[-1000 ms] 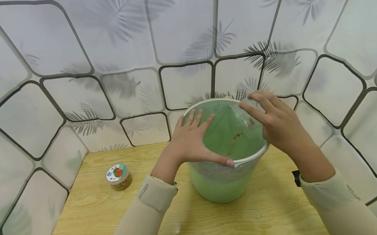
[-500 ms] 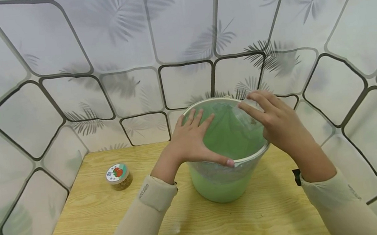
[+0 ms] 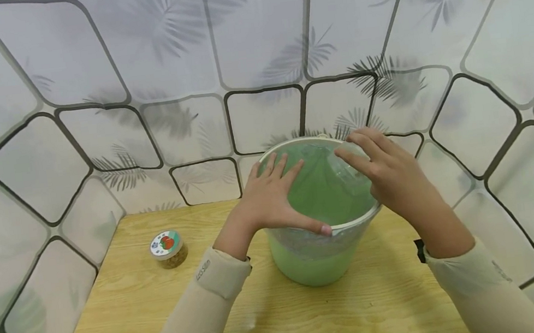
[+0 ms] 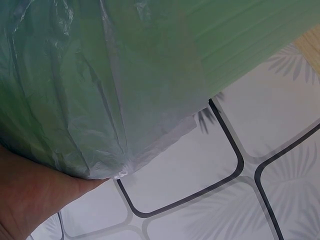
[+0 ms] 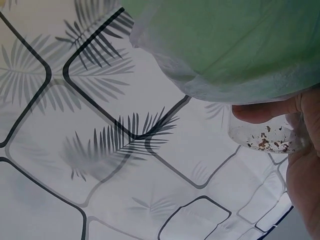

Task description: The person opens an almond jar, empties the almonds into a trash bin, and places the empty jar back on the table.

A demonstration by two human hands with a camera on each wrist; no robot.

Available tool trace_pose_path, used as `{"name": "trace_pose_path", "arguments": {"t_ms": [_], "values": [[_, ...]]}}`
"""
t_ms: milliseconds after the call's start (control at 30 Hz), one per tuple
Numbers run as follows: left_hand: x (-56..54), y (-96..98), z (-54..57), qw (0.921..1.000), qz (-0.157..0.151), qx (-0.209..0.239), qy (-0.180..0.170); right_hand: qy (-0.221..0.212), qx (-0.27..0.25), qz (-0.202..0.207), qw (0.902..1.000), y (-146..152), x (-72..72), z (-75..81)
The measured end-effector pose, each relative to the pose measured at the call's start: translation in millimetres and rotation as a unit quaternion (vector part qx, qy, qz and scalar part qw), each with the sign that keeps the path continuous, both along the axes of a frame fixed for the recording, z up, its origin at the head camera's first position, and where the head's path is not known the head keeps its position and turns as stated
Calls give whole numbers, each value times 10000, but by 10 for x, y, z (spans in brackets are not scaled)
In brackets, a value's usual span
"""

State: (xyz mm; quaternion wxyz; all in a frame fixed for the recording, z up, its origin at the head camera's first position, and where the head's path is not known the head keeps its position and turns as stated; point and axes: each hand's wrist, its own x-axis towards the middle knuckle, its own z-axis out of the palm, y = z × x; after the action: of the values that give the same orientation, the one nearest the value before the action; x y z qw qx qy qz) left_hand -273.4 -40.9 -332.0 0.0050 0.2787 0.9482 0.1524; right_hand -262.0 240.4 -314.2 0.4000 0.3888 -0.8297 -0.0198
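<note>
A green bucket [image 3: 313, 265] with a pale rim stands on the table, lined with a clear plastic bag [image 4: 95, 125] folded over its edge. My left hand [image 3: 271, 199] rests on the near-left rim, fingers spread and thumb extended along the front. Over the right side of the bucket, my right hand [image 3: 391, 174] grips a clear plastic container [image 3: 350, 172], tilted toward the inside. Reddish-brown bits cling inside this container [image 5: 267, 139] in the right wrist view. The bottom of the bucket is hidden from me.
A small round tub [image 3: 169, 250] with a tomato-pictured lid and brown contents sits left on the wood-grain table [image 3: 130, 314]. Patterned wall covering [image 3: 266, 117] encloses the table at the back and both sides.
Reddish-brown bits were falling into the bucket a second ago; none are seen falling now. My right hand and the container have shifted very slightly left. My left hand stays put.
</note>
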Motion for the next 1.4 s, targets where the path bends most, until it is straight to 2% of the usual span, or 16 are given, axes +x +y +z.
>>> {"name": "trace_pose_path", "arguments": {"t_ms": [267, 533, 733, 1300, 1400], "values": [[-25, -1, 19, 10000, 5, 6, -38, -147, 91, -62, 9998, -10, -26, 13], [-34, 10, 30, 10000, -13, -30, -39, -43, 405, 53, 9992, 2, -51, 44], [-35, 8, 34, 10000, 1, -40, -84, -215, 491, -62, 9985, 13, -47, 67], [-20, 27, 12, 10000, 9, 37, -32, -117, -254, 120, 9995, 53, -21, 0], [-24, 28, 10, 10000, 1, 35, 3, -97, -509, -5, 9987, 67, -2, -16]]}}
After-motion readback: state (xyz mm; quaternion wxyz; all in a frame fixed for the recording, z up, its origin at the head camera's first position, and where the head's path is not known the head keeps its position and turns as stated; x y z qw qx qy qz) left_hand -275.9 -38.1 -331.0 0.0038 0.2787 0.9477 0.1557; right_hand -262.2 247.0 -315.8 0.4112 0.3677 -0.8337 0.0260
